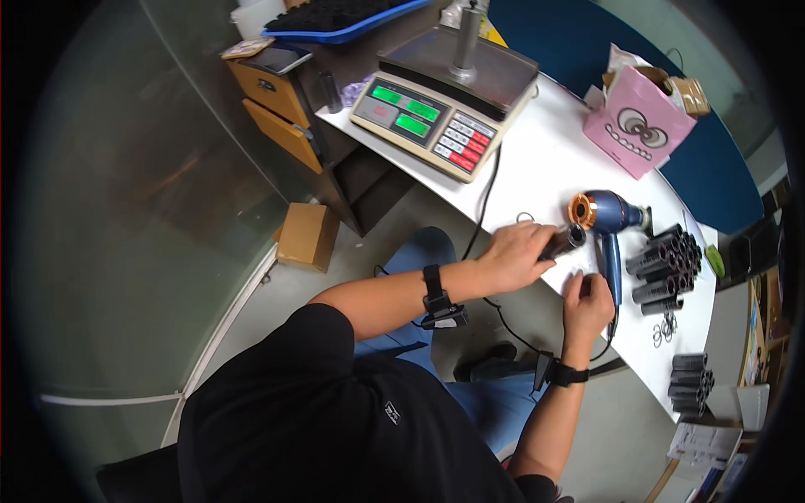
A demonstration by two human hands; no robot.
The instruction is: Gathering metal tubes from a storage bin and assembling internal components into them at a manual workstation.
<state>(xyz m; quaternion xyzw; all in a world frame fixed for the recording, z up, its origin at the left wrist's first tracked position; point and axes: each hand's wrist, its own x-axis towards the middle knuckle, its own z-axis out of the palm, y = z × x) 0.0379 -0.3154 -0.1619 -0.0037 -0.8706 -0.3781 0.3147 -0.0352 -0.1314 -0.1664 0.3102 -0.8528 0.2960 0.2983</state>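
My left hand [513,256] is closed around a short black tube [565,241], whose open end faces up and to the right. Close by, at the front edge of the white table, is my right hand [589,308], its fingers curled together. Something dark shows between its thumb and forefinger, too small to make out. A dark blue hair dryer [616,211] with a copper-coloured nozzle lies just beyond my hands. Its handle [612,267] runs down beside my right hand. A thin black ring [525,218] rests on the table past my left hand.
Stacked black tubes [662,267] lie right of the dryer, with loose black rings [664,329] and more tubes [689,386] nearer. A scale [428,126] bearing a metal cylinder [466,46] stands far left; a pink bag [641,126] stands far right. Black cables hang off the front edge.
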